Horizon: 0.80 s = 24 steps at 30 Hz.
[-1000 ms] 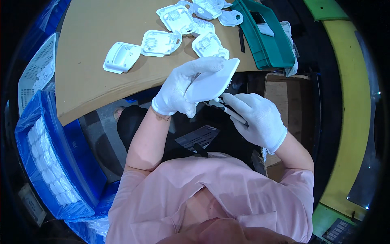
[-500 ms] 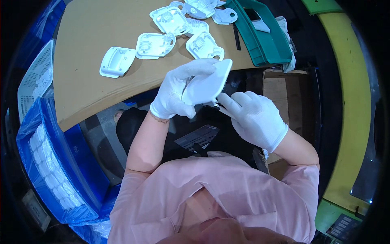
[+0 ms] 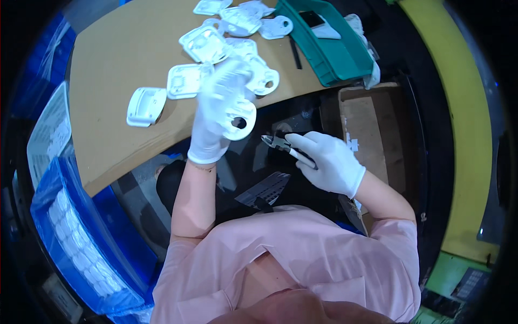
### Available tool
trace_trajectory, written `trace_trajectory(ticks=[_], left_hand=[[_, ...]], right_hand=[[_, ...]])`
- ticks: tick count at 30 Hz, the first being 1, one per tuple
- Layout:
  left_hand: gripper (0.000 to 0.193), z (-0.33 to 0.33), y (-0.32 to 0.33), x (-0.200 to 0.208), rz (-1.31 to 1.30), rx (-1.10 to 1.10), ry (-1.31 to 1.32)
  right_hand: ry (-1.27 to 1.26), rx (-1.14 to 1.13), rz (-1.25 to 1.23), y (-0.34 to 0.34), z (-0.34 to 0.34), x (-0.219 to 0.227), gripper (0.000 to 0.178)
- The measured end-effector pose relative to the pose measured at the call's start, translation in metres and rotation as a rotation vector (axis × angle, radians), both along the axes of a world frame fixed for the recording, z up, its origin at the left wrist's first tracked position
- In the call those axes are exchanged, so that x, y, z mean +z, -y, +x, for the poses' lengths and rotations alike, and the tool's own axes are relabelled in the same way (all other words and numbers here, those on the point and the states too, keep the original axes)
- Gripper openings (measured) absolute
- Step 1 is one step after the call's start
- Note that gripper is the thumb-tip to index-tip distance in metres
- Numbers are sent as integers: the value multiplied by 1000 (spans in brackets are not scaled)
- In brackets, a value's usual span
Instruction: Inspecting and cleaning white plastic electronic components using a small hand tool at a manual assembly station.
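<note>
My left hand (image 3: pixel 211 121), in a white glove and smeared by motion, grips a white plastic part (image 3: pixel 250 123) at the table's near edge. A rounded tab with a round hole juts from that part toward me; much of the rest is behind the blurred hand. My gloved right hand (image 3: pixel 332 164) is closed around small cutting pliers (image 3: pixel 279 143), held over my lap. Their jaws point left, apart from the part. Several similar white plastic parts (image 3: pixel 183 81) lie loosely on the table beyond my left hand. Another white part (image 3: pixel 145 107) sits by itself to the left.
The brown table (image 3: pixel 116 54) carries a green tray (image 3: pixel 307 46) at its right and a thin black stick (image 3: pixel 295 53). A cardboard box (image 3: pixel 345 96) stands below on the right. At left are a blue crate (image 3: pixel 121 237) with wrapped white pieces and a white basket (image 3: pixel 40 132).
My left hand has turned the white part over, so its holed tab shows, and shifted slightly left. The pliers have come away from the part as my right hand moved a little down.
</note>
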<state>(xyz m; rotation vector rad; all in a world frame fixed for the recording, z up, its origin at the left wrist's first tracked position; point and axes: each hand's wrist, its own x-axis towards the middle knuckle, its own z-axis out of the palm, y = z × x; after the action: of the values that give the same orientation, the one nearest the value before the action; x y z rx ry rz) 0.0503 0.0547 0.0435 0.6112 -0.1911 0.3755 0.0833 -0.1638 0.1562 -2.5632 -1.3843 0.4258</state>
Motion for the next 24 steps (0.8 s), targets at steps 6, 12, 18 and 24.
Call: trace_trajectory(ticks=[6, 12, 18, 24], left_hand=[[53, 18, 7, -18, 86, 253, -188], [42, 55, 9, -1, 108, 341, -422], [61, 78, 0, -4, 50, 145, 112], [55, 68, -11, -26, 75, 28, -128]], right_hand=[[-225, -260, -12, 44, -25, -30, 63], [-174, -294, -126, 78, -34, -41, 54], [-446, -325, -563, 108, -52, -41, 77], [-249, -588, -427, 161, -77, -80, 62]])
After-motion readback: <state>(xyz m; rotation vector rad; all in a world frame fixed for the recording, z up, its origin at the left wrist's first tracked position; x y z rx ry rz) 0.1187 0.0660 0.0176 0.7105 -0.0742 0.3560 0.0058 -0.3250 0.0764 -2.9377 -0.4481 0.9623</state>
